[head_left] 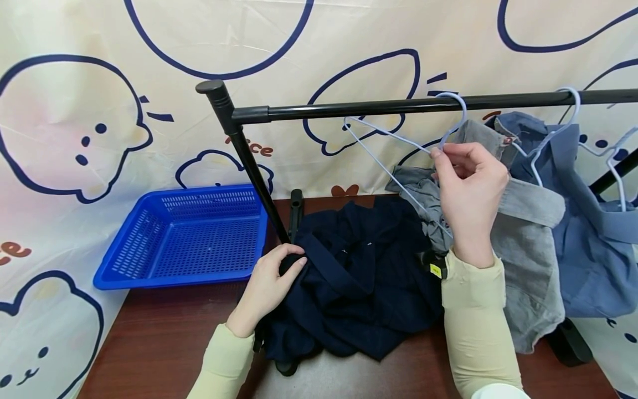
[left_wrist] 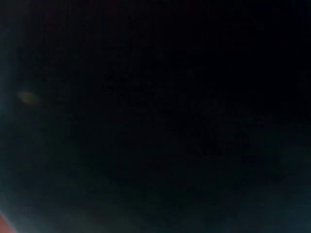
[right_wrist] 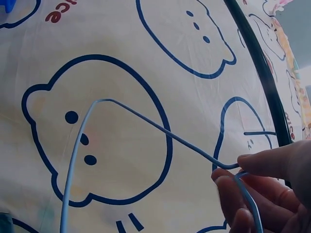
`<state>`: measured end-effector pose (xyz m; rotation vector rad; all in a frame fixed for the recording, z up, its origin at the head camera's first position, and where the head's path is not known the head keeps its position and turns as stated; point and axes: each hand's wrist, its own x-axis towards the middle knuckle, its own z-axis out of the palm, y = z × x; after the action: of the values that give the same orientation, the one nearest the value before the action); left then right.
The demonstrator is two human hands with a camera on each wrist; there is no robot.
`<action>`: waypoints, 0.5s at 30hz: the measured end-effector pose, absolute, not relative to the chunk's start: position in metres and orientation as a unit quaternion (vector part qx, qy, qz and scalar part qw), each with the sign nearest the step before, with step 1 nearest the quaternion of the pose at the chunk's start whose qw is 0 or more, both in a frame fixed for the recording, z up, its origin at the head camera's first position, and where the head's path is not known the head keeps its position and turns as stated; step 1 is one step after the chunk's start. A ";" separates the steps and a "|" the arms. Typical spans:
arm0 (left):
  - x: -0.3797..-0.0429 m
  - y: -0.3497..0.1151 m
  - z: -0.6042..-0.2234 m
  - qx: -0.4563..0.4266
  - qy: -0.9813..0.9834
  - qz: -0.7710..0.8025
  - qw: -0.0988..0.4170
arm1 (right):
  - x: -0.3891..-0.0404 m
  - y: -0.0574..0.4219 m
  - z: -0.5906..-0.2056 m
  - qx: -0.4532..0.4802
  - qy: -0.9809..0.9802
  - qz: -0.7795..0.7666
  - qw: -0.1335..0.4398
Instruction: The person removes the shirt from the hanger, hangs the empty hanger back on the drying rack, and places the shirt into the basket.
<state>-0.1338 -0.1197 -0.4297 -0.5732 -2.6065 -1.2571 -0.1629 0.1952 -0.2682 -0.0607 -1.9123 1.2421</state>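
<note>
My right hand (head_left: pixel 473 183) pinches a light-blue wire hanger (head_left: pixel 394 133) between thumb and fingers, just below its hook. That hook curves over the black rail, and the hanger's bare arm points left; the right wrist view shows the pinch on the wire (right_wrist: pixel 160 127) up close. Lower down, a dark navy shirt (head_left: pixel 349 277) lies bunched on the table, its collar facing up. The thumb and forefinger of my left hand (head_left: pixel 269 282) grip the shirt at the left of the collar; the other fingers are hidden by cloth. Almost everything is black in the left wrist view.
A black garment rack's rail (head_left: pixel 349 108) crosses the upper view, its post slanting down to the table (head_left: pixel 164 338). Left of the post stands a blue plastic basket (head_left: pixel 179 282). At right hang a grey garment (head_left: pixel 530 249) and a blue shirt (head_left: pixel 598 266).
</note>
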 end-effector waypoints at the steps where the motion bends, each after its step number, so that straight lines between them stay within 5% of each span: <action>1: -0.134 -0.120 -0.430 -0.193 -0.880 -0.424 0.096 | -0.165 0.197 -0.271 -0.025 -0.763 0.492 0.418; 9: -0.133 -0.119 -0.431 -0.194 -0.879 -0.425 0.100 | -0.171 0.202 -0.281 -0.034 -0.767 0.467 0.439; 15: -0.133 -0.120 -0.433 -0.190 -0.880 -0.424 0.095 | -0.164 0.189 -0.279 0.005 -0.732 0.428 0.530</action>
<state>-0.1332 -0.1196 -0.4327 -0.5638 -2.6093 -1.2572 -0.1639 0.1890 -0.2786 0.0111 -1.7469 1.0217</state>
